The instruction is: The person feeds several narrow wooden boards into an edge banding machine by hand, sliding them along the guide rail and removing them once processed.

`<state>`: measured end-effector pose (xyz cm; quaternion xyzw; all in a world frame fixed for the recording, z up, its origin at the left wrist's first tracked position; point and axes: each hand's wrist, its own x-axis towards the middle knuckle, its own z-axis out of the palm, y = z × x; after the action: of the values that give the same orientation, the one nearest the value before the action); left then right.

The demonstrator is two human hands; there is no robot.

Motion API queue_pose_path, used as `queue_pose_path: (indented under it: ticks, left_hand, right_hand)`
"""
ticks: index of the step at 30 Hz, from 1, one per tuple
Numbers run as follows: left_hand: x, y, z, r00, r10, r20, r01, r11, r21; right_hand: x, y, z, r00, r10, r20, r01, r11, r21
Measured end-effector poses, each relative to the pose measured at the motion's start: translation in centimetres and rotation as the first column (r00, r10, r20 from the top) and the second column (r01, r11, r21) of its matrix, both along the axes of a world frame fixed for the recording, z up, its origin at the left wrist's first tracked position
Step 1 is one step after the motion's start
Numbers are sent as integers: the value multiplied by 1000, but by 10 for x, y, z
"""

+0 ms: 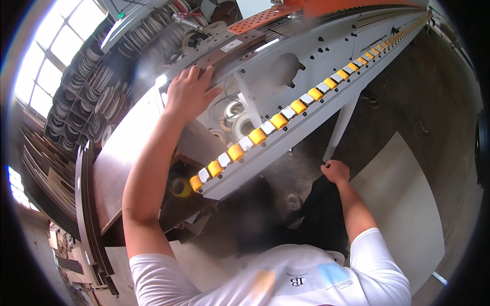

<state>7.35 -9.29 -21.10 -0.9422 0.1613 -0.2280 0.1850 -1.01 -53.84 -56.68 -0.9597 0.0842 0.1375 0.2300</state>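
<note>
My left hand [188,94] rests flat, fingers spread, on the upper edge of a long grey machine [326,66], beside a brown perforated metal strip [229,48]. A row of yellow and white rollers [286,115] runs along the machine's lower rail from near my body to the far right. My right hand [335,171] hangs below that rail as a closed fist and holds nothing that I can see. White tape rolls [240,122] sit inside the machine's open bay under my left arm.
A pale flat board [403,204] lies on the dark floor at the right. A dark brown panel [117,168] stands at the left of the machine. Shelves with many coiled rolls [97,86] fill the upper left beside bright windows [46,66]. An orange perforated plate [260,18] sits on top.
</note>
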Motion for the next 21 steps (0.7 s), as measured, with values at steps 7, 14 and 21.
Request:
queue_pose_path:
  ticks: [7,14,21]
  left_hand:
    - [10,-10,-3,997,-49,59,44,995,95]
    - [42,-55,3,998,62,-18,-57,978,202]
    - [84,-131,8,990,134,-50,-119,967,227]
  right_hand:
    - [3,-1,-11,998,8,70,-10,999,32]
    - [6,-2,-21,998,-5,64,4,1000,24]
    - [6,-6,-19,1000,-31,3,31,998,58]
